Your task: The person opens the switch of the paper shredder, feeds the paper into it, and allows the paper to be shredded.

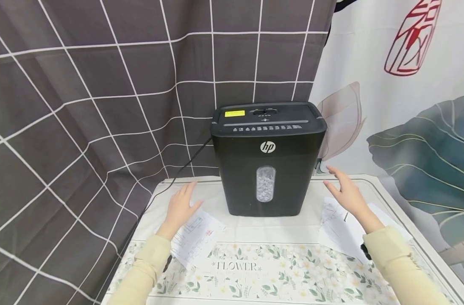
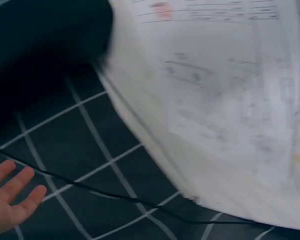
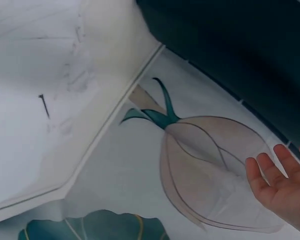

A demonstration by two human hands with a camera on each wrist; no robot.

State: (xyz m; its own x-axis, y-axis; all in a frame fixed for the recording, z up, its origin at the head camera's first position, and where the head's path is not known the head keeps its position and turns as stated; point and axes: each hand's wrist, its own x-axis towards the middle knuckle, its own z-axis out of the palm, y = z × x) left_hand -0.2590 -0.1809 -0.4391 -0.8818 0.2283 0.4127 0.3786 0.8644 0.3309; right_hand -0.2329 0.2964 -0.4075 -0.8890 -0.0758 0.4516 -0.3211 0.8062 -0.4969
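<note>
A black HP paper shredder (image 1: 243, 173) stands upright at the back of the table, its small window showing paper shreds inside. On its left side, my left hand (image 1: 180, 205) is held over a printed sheet of paper (image 1: 201, 237), fingers extended and holding nothing. My right hand (image 1: 346, 192) hovers on the other side, fingers loosely spread, above white papers (image 1: 336, 231) with a dark mark on them. Both wrist views show bare fingers: the left hand (image 2: 12, 195) near the power cord, the right hand (image 3: 285, 185) beside the shredder's dark side.
A black power cord (image 1: 178, 174) runs from the shredder down past the table's left edge. A floral mat (image 1: 254, 292) marked FLOWER covers the table's front. Behind hang a dark grid-patterned curtain (image 1: 140, 72) and a white cloth with painted leaves (image 1: 426, 148).
</note>
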